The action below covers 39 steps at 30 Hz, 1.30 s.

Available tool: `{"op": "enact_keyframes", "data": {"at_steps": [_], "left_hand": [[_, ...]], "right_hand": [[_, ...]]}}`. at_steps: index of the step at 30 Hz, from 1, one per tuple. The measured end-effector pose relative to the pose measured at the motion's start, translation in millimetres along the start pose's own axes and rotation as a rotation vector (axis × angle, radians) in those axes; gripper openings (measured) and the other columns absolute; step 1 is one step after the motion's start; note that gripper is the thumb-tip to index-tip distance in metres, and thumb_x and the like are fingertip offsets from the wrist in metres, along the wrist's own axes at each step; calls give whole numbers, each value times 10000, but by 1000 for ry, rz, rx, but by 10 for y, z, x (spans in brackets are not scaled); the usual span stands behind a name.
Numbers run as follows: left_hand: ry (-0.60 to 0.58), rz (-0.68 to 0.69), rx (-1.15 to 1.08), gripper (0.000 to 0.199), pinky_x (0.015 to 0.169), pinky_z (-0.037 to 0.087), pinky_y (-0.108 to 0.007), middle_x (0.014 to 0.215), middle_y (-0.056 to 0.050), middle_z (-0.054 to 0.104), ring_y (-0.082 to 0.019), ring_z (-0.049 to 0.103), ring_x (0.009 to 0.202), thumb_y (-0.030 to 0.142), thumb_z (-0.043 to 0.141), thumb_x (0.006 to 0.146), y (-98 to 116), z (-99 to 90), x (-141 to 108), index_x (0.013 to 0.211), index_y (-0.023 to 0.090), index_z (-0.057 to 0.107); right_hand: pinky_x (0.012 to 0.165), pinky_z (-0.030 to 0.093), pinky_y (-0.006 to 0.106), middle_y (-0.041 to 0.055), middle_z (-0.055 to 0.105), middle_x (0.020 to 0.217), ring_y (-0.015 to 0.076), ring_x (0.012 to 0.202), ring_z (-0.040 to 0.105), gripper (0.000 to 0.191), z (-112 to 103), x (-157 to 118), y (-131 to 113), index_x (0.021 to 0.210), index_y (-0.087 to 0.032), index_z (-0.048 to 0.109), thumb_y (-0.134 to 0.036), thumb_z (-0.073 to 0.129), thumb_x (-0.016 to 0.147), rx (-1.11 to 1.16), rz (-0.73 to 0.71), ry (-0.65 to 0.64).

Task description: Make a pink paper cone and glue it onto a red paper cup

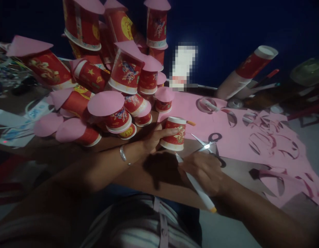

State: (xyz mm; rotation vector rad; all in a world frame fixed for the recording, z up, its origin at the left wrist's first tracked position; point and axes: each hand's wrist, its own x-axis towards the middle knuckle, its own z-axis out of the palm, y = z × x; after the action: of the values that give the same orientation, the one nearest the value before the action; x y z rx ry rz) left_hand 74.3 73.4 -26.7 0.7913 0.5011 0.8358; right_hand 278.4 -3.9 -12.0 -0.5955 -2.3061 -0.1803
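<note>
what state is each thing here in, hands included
left hand, closed around the held red cup
held red cup, upside down
right hand, gripping the white tool
white tool, tip towards the held red cup
scissors, open
pink sheet, cut in places
clustered red cups, several tilted, topped with pink cones

Cup pile (127, 70) left-rear on desk (172, 191), paper cones (106, 103) on the cups. Single cup (172, 137) in left hand (154, 137), right of pile. Pen-like tool (197, 187) in right hand (204, 170), tip before that cup. Scissors (206, 146) right, across cut sheet's (190, 110) near edge. Cup stack (255, 65) behind sheet.
</note>
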Motion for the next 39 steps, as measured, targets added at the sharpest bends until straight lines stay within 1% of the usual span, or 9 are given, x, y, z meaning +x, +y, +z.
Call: {"op": "enact_keyframes", "data": {"at_steps": [3,8,11,15,19,24,27,33,39], "left_hand": [[1,-5,-1,452,673,573,-264,927,-78,748,-166,678,754,358,820,828,7,-1,2,1233,173,743],[16,-15,14,445,675,575,-270,895,-78,744,-179,690,759,378,825,810,19,1,0,1198,172,757],[17,-17,21,435,692,576,-268,892,-75,743,-176,693,775,376,816,826,18,1,-4,1206,174,759],[-11,6,-1,422,726,580,-276,914,-78,758,-175,695,794,356,823,821,19,17,-2,1195,170,764],[-4,9,-29,404,762,587,-303,939,-88,774,-192,707,824,326,831,801,29,44,1,1167,169,764],[-25,12,-31,412,756,583,-303,923,-86,770,-184,701,799,328,827,820,22,35,1,1192,167,754],[-8,13,-29,408,783,584,-314,955,-89,778,-191,710,827,318,833,810,16,26,-1,1180,169,749],[18,5,-25,426,766,573,-311,927,-83,772,-192,706,808,326,848,781,32,54,-3,1160,161,746],[-9,9,-10,403,750,569,-302,940,-89,773,-194,702,809,338,820,815,30,48,3,1175,169,757]], "right_hand": [[584,506,282,2,689,781,127,650,615,155,-6,43,-3,1019,-132,666,-64,734,897,-6,-21,94],[560,491,276,-13,685,757,125,640,610,132,-11,81,-3,1025,-145,668,-72,706,922,-46,17,80],[582,507,280,-14,690,758,129,650,622,144,-19,86,-7,1024,-161,675,-71,717,920,-54,47,82],[593,532,293,8,714,782,145,668,659,165,-19,93,-9,1023,-149,675,-65,744,900,-73,42,105],[618,554,297,7,743,809,150,663,672,200,7,61,4,1039,-175,678,-77,763,887,-98,96,120],[666,572,292,33,753,846,160,712,696,264,51,-10,30,1068,-149,681,-75,805,847,-82,86,104],[692,578,292,25,766,873,157,724,703,267,62,-23,29,1065,-163,686,-83,809,842,-110,96,119],[623,558,294,10,757,823,155,682,699,232,35,27,4,1028,-170,669,-83,793,852,-116,95,92],[602,555,288,20,749,829,146,671,688,218,20,46,-15,1052,-158,666,-58,760,882,-62,90,124]]}}
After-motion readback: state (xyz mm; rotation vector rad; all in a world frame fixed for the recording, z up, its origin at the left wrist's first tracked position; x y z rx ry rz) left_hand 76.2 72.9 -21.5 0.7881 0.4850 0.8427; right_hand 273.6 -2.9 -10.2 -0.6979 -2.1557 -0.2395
